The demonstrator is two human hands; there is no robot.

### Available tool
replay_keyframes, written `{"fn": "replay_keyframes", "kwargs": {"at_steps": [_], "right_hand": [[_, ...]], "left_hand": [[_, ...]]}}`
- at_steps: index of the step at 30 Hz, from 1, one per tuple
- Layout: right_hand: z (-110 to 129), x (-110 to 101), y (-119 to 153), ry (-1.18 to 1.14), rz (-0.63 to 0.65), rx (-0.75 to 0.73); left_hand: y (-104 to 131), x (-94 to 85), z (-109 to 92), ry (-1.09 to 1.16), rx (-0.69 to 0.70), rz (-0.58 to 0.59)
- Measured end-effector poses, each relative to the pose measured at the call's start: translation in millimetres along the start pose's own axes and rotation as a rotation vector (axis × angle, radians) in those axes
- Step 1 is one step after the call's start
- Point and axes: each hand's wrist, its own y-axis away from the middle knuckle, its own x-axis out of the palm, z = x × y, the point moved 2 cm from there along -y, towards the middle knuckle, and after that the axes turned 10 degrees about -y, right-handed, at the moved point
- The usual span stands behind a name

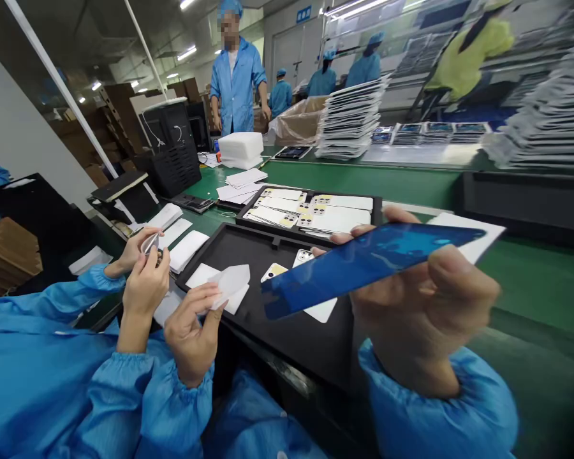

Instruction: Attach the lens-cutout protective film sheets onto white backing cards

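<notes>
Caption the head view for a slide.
Right hand holds a blue-filmed panel; left hand pinches a white wipe above a black tray.

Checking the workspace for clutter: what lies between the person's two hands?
In the head view, the near black tray lies between left hand and right hand, holding white phone back covers.

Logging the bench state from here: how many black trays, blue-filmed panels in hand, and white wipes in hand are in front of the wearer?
Black trays: 2 (near tray, far tray)
Blue-filmed panel: 1, in the right hand
White wipe: 1, in the left hand
Total: 4
</notes>
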Motion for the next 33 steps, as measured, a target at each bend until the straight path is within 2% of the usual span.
{"fn": "replay_keyframes", "kwargs": {"at_steps": [3, 9, 22, 27, 33], "right_hand": [[-11, 2, -2, -0.084, 0.045, 0.014], [-27, 1, -5, -0.162, 0.095, 0.035], [-28, -11, -12, -0.060, 0.140, 0.010], [-31, -15, -15, 0.060, 0.174, -0.033], [-36, -16, -18, -0.025, 0.169, -0.064]], "left_hand": [[2, 1.5, 0, -0.072, 0.105, 0.002], [3, 2.4, -1, -0.123, 0.200, 0.027], [3, 4.5, 3, -0.086, 0.172, 0.089], [2, 5.1, -1, -0.082, 0.223, 0.081], [3, 7.8, -7, -0.039, 0.196, 0.127]]}}
